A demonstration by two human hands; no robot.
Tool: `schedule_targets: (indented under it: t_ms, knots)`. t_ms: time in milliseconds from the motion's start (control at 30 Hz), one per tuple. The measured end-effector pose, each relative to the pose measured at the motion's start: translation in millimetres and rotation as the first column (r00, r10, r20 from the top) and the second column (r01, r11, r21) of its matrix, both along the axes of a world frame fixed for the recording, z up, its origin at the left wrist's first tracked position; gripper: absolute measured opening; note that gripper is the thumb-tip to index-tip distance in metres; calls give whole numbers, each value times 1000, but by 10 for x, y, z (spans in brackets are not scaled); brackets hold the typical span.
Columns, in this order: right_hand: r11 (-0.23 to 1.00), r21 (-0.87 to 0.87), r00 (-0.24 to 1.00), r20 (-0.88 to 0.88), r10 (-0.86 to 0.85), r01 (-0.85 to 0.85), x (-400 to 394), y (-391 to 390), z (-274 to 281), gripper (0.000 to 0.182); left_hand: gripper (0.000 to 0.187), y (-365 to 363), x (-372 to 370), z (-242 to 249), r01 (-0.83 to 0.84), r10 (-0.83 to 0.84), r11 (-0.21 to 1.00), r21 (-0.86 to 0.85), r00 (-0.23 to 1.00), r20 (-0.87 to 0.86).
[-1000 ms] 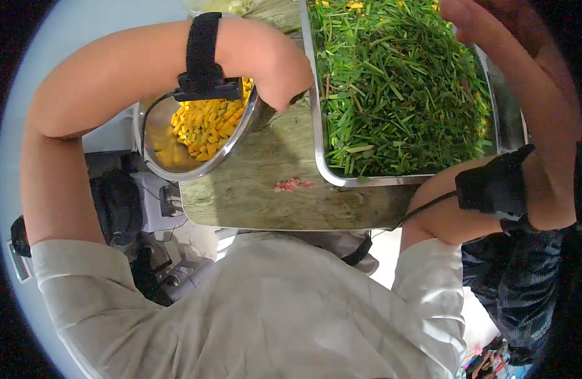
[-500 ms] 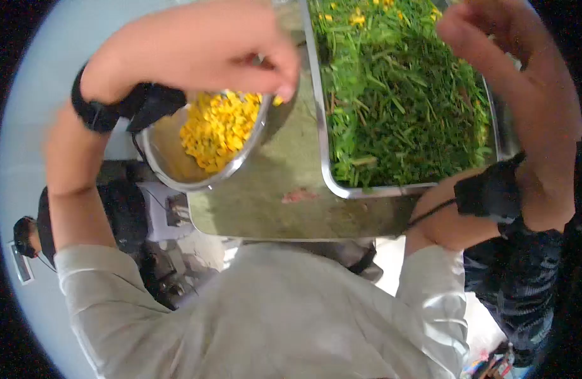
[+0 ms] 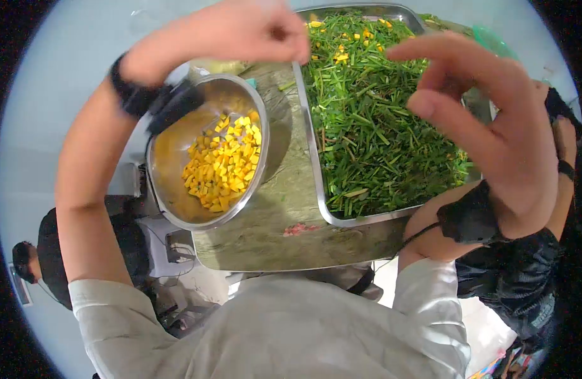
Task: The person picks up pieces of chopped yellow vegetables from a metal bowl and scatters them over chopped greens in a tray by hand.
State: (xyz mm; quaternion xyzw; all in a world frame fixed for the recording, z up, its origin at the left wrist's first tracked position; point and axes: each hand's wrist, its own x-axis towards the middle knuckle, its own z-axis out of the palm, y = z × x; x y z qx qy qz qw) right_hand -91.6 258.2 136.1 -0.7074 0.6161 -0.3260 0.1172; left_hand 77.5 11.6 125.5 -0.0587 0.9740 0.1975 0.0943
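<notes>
My left hand (image 3: 272, 35) is raised over the gap between bowl and tray, its fingers curled together; whatever they may hold is hidden. Below it on the left is a steel bowl (image 3: 171, 148) with many small yellow cubes (image 3: 221, 165). A metal tray (image 3: 311, 148) full of chopped green leaves and stems (image 3: 379, 132) lies to the right, with some yellow pieces (image 3: 341, 57) scattered near its far end. Above the tray's right side hovers my right hand (image 3: 474, 95), thumb and fingers apart, nothing between them.
Both containers stand on a greenish table (image 3: 259, 243), with a pinkish mark (image 3: 298, 229) near its front edge. A person in black (image 3: 126, 240) is at the left. Another person in dark clothes (image 3: 518, 275) is close on the right. Green plastic (image 3: 493, 41) shows behind the tray.
The bowl and tray appear lower in view. My left hand has shifted from above the bowl's right rim toward the tray. My right hand sits lower and farther left, its fingers now plainly apart.
</notes>
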Motion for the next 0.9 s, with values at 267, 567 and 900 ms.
schedule_targets:
  t_ms: [267, 567, 900]
  knots:
    - [982, 119, 934, -309, 180, -150, 417, -88, -97, 22, 18, -582, -1384, -1174, 141, -95, 964, -224, 974, 206]
    - [960, 173, 949, -187, 252, -221, 506, -104, -81, 26, 22, -890, -1526, -1655, 181, -151, 927, -329, 982, 115]
    - [977, 125, 933, -300, 201, -170, 547, -78, -114, 29, 15, -629, -1096, -856, -31, 31, 1000, -2, 994, 105]
